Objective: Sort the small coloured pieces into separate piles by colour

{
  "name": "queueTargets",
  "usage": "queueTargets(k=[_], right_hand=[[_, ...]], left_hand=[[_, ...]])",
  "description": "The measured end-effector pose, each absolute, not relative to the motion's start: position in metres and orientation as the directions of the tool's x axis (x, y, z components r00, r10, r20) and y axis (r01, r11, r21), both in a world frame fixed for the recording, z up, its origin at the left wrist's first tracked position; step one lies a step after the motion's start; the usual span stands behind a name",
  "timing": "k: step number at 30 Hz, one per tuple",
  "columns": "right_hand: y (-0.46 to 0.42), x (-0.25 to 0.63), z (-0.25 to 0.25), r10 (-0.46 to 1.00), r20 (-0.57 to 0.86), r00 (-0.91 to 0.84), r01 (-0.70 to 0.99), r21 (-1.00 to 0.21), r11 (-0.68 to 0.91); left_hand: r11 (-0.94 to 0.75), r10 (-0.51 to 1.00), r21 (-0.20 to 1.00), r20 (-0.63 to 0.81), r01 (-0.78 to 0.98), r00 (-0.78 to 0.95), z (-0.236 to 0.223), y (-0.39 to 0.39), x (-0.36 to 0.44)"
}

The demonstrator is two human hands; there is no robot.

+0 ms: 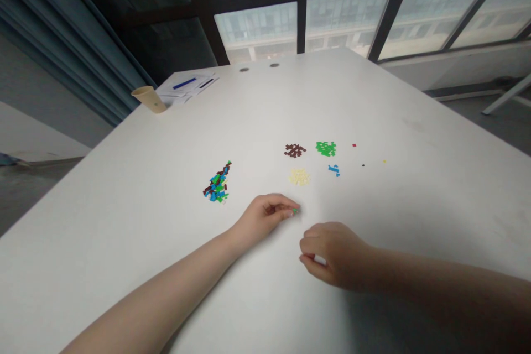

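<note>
My left hand (265, 218) pinches a tiny green plastic brick (295, 210) between thumb and fingertips, just above the white table (124, 221). My right hand (332, 254) rests close by with curled fingers, a gap between thumb and forefinger, and nothing visible in it. Left of my hands lies a tapering, tree-shaped heap of mixed blue, green and brown mini bricks (217, 183). Beyond my hands are small piles of brown (295, 150), green (326, 148) and cream bricks (299, 177), plus a few blue bricks (333, 170).
Single red (354, 145), black (363, 165) and yellow bricks (384, 161) lie to the right. A paper cup (148, 99) and papers with a blue pen (185, 86) sit at the far left corner. Two cable holes (259, 67) mark the far edge.
</note>
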State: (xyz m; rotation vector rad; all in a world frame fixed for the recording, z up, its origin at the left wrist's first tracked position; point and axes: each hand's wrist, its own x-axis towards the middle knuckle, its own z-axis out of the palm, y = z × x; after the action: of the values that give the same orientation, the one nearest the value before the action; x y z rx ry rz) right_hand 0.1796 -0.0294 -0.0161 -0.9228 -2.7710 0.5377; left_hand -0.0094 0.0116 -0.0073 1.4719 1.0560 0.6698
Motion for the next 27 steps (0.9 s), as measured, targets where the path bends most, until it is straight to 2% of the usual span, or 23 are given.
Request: queueTargets(k=[10, 17, 22, 27], right_hand=[[-0.0293, 0.1804, -0.0162, 0.607, 0.042, -0.794, 0.548, -0.386, 0.743], [-0.0285, 0.1801, -0.0158, 0.612, 0.047, -0.789, 0.544, -0.409, 0.733], [-0.0277, 0.1794, -0.0179, 0.664, 0.064, -0.745, 0.554, -0.496, 0.669], [-0.0216, 0.1796, -0.0184, 0.813, 0.142, -0.565, 0.580, -0.633, 0.513]], left_hand=[[0.092, 0.871, 0.976, -0.176, 0.199, 0.459, -0.0100, 0.0118, -0.0089], [0.036, 0.861, 0.968, -0.156, 0.249, 0.484, -0.0092, 0.0125, -0.0097], [-0.009, 0.855, 0.964, -0.130, 0.265, 0.503, -0.0077, 0.0125, -0.0094], [-0.026, 0.860, 0.964, -0.113, 0.264, 0.498, -0.0038, 0.0108, -0.0086]])
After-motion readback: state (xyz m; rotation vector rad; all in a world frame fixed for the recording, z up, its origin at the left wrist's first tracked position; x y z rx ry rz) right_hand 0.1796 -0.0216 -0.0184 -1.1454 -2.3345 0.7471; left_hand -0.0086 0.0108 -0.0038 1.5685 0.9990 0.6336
